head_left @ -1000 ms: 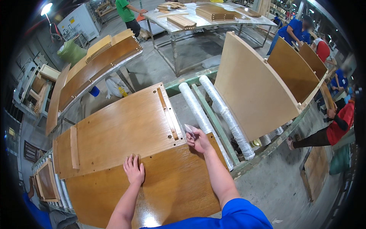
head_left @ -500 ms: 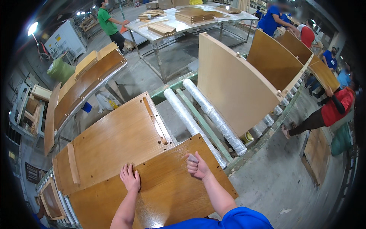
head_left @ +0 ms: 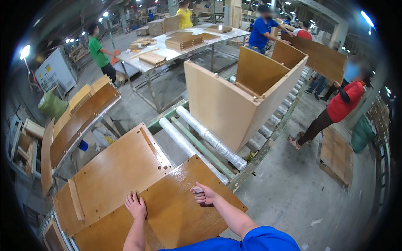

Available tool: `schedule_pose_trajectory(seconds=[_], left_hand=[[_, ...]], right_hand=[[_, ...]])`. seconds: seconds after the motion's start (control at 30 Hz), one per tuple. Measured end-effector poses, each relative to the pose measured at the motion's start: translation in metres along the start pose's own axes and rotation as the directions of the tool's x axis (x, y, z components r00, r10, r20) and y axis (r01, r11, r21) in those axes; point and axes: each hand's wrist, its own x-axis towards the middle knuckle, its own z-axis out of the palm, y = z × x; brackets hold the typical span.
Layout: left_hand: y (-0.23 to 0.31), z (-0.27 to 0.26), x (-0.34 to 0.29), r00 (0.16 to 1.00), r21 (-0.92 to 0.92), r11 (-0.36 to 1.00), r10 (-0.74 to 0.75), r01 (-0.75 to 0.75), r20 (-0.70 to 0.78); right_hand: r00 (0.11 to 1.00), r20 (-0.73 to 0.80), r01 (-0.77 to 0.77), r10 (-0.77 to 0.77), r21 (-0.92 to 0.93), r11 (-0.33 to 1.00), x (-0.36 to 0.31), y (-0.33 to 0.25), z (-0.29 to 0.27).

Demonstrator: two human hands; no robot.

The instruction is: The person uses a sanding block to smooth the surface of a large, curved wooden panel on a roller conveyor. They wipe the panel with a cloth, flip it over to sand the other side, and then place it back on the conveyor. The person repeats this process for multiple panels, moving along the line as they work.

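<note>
A brown varnished wooden panel [head_left: 180, 209] lies flat in front of me, with small holes along its edges. On its far edge rests my left hand [head_left: 136, 206], open, fingers spread flat. My right hand [head_left: 206, 195] is closed above the panel's right part, gripping a small pale grey piece [head_left: 197, 190] between thumb and fingers; its kind is unclear. Beyond this panel lies a second, lighter brown panel [head_left: 111, 167], with a loose-looking wooden strip [head_left: 76, 200] near its left end and a slotted strip [head_left: 151, 144] near its right end.
Wrapped rollers [head_left: 209, 136] on a green frame run ahead to a partly assembled wooden cabinet [head_left: 222, 104]. A person in red [head_left: 345, 100] and one in blue [head_left: 260, 31] handle a brown panel [head_left: 312, 56]. Curved panels [head_left: 83, 121] lie left; a work table [head_left: 167, 46] stands behind.
My view has swung right and upward. My left hand stays on the panel; my right still grips the grey piece. The co-workers' panel now stretches across the cabinet's far end.
</note>
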Motion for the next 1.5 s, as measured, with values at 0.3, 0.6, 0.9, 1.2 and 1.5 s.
schedule_pose_trajectory(seconds=[0.3,0.6,0.9,1.2,1.5], left_hand=[[0.005,0.002,-0.01,0.986,0.085,0.995,-0.067,0.054,0.151],[-0.002,0.003,-0.016,0.992,0.08,0.996,-0.044,0.034,0.12],[-0.004,0.002,-0.014,0.997,-0.017,0.999,-0.028,0.029,0.069],[-0.007,0.011,-0.016,0.999,-0.045,0.999,0.003,-0.005,-0.041],[-0.01,0.011,-0.011,1.0,0.008,1.0,-0.01,0.01,-0.012]], right_hand=[[0.997,0.048,0.063,-0.064,0.016,0.998,-0.002,0.003,0.002],[0.997,0.04,0.069,-0.069,-0.005,0.998,-0.001,0.005,0.008],[0.997,0.064,0.051,-0.054,0.043,0.998,0.001,0.005,0.009],[0.983,0.131,0.123,-0.127,0.035,0.992,0.001,0.008,0.002],[0.922,-0.034,0.385,-0.385,-0.005,0.923,0.058,-0.067,0.044]])
